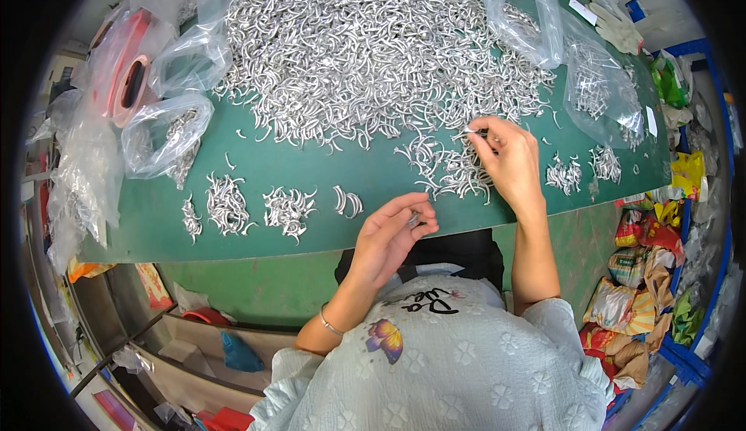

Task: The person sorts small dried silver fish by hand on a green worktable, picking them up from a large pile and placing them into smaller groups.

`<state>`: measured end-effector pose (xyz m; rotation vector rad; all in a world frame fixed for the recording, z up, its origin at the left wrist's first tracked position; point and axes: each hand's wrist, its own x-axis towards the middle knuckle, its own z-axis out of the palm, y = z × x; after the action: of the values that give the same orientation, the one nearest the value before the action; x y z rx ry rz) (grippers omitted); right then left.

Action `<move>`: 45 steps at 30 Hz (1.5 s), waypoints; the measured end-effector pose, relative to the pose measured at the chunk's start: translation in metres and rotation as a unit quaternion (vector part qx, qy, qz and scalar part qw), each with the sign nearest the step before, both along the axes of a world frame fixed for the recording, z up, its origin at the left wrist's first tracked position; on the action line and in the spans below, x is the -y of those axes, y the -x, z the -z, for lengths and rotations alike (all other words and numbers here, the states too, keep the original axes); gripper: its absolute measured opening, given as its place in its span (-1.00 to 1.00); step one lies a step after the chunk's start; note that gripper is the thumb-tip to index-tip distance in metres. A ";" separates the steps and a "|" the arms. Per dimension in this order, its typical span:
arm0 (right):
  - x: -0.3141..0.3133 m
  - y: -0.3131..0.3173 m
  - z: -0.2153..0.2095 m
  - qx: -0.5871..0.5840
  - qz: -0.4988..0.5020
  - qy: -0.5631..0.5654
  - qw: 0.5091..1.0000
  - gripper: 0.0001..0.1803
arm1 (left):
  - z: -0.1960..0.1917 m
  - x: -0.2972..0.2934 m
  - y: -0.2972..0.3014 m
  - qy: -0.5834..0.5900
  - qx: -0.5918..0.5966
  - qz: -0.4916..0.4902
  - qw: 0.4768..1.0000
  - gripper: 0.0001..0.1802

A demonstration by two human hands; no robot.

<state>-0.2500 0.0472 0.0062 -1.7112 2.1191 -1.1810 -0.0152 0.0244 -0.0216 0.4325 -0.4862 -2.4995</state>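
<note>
A big heap of small curved silvery metal pieces (365,50) covers the far middle of the green table (155,221). My left hand (392,233) is half closed near the table's front edge, palm up, with a few of the curved metal pieces (414,219) in its fingers. Over a smaller loose pile (447,167) in front of the heap, my right hand (509,159) pinches with thumb and forefinger; a small silvery piece (471,130) shows at the fingertips.
Small sorted piles lie left, including one pile (289,212) and a few single pieces (347,202); two more piles (563,174) sit right. Clear plastic bags (167,132) and a red-rimmed object (128,81) stand left. More bagged pieces (594,81) and gloves (618,27) lie right.
</note>
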 end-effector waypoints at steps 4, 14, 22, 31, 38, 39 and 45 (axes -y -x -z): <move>-0.009 0.002 -0.008 0.155 0.001 -0.047 0.987 -0.84 | -0.005 0.000 0.001 0.006 0.014 -0.004 1.000 -0.63; -0.004 -0.035 -0.007 0.114 -0.057 -0.057 0.990 -0.84 | -0.008 -0.001 0.006 -0.075 -0.025 0.005 0.997 -0.61; 0.011 -0.035 0.001 -0.023 0.021 -0.022 0.999 -0.88 | -0.023 -0.003 0.005 -0.066 0.088 -0.008 0.994 -0.65; -0.001 -0.033 -0.034 0.023 0.024 -0.025 0.999 -0.86 | -0.013 -0.001 -0.002 -0.045 0.041 0.008 0.998 -0.62; -0.013 -0.035 -0.036 0.159 -0.065 -0.082 0.982 -0.91 | -0.037 0.000 0.009 -0.063 0.105 -0.007 0.992 -0.58; -0.014 -0.037 -0.037 0.130 -0.099 -0.108 0.981 -0.91 | -0.038 -0.001 0.010 -0.075 0.104 -0.017 0.992 -0.58; 0.004 -0.037 -0.027 0.045 0.012 -0.109 0.993 -0.89 | -0.011 -0.002 -0.002 -0.088 -0.002 0.021 0.996 -0.62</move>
<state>-0.2132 0.0431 0.0331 -1.5145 2.1303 -0.9719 -0.0133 0.0266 -0.0109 0.4899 -0.2764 -2.5934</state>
